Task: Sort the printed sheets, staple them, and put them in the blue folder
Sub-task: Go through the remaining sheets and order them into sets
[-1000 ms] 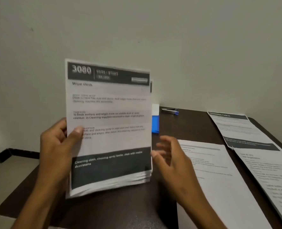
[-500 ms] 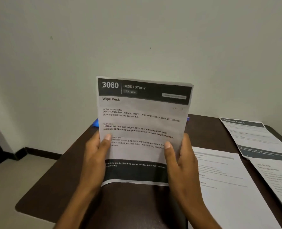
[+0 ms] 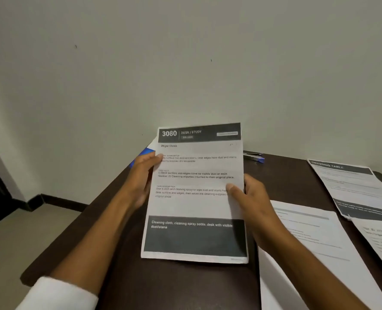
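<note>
I hold a stack of printed sheets (image 3: pixel 196 204) over the dark desk (image 3: pixel 185 285), its top page headed "3080 Desk / Study, Wipe Desk". My left hand (image 3: pixel 142 175) grips the stack's left edge, thumb on the front. My right hand (image 3: pixel 249 195) grips the right edge, thumb pressed on the page. The stack tilts back, its lower edge low over the desk. A sliver of the blue folder (image 3: pixel 144 154) shows behind my left hand. A stapler (image 3: pixel 253 156) with a blue end lies at the back of the desk, right of the stack.
More printed sheets lie on the desk's right side: one (image 3: pixel 313 249) beside my right arm, a "Dressing Table" page (image 3: pixel 353 186) farther back, and another (image 3: pixel 380 245) at the right edge. A wall stands just behind the desk. Floor shows at the left.
My right hand came in and took the stack's right edge. The stack moved rightward and lower, tilting back toward the desk. My left hand slid higher up the left edge.
</note>
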Available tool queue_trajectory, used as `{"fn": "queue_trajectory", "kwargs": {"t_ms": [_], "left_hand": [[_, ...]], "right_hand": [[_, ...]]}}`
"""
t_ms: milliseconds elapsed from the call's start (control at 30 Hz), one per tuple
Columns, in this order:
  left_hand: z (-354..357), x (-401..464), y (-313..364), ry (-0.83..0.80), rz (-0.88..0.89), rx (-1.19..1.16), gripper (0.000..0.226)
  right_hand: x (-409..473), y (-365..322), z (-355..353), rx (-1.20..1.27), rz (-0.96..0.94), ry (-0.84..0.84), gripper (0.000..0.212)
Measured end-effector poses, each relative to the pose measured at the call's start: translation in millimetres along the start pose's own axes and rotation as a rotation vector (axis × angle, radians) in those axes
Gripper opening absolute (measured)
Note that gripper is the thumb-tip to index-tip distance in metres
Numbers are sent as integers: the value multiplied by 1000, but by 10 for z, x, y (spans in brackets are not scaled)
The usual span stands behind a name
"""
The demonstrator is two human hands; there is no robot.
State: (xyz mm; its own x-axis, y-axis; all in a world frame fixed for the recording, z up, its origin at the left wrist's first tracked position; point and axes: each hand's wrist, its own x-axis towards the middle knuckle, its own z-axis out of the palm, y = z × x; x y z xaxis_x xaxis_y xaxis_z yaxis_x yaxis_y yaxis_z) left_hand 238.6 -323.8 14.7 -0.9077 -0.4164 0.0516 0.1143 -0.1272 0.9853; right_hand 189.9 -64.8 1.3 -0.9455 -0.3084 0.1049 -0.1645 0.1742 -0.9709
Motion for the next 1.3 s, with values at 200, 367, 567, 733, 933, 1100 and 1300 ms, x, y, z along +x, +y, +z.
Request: {"fn": "queue_trajectory", "kwargs": {"t_ms": [200,367,567,733,933,1100,1300], "left_hand": [[-11,263,-306,-24,-84,-101,23],[-52,379,-482,-26,-86,-129,25],[-49,428,-502,-14,-64,-123,31],[-25,440,-534,14,-86,-169,27],[-51,459,-561,147,-172,-325,33],[-45,447,-529,142,-140,-250,35],[-62,402,-493,115,-103,-202,31]], "right_hand": [[236,271,13,-8,35,-91,25],[298,409,-26,-220,-85,-69,27],[277,512,-25,-204,-144,4,25],[283,575,-45,-66,-96,16,23],[289,580,-89,36,-59,2,24],[290,568,-101,104,-46,-2,23],[299,570,-68,162,-44,-19,22]]}}
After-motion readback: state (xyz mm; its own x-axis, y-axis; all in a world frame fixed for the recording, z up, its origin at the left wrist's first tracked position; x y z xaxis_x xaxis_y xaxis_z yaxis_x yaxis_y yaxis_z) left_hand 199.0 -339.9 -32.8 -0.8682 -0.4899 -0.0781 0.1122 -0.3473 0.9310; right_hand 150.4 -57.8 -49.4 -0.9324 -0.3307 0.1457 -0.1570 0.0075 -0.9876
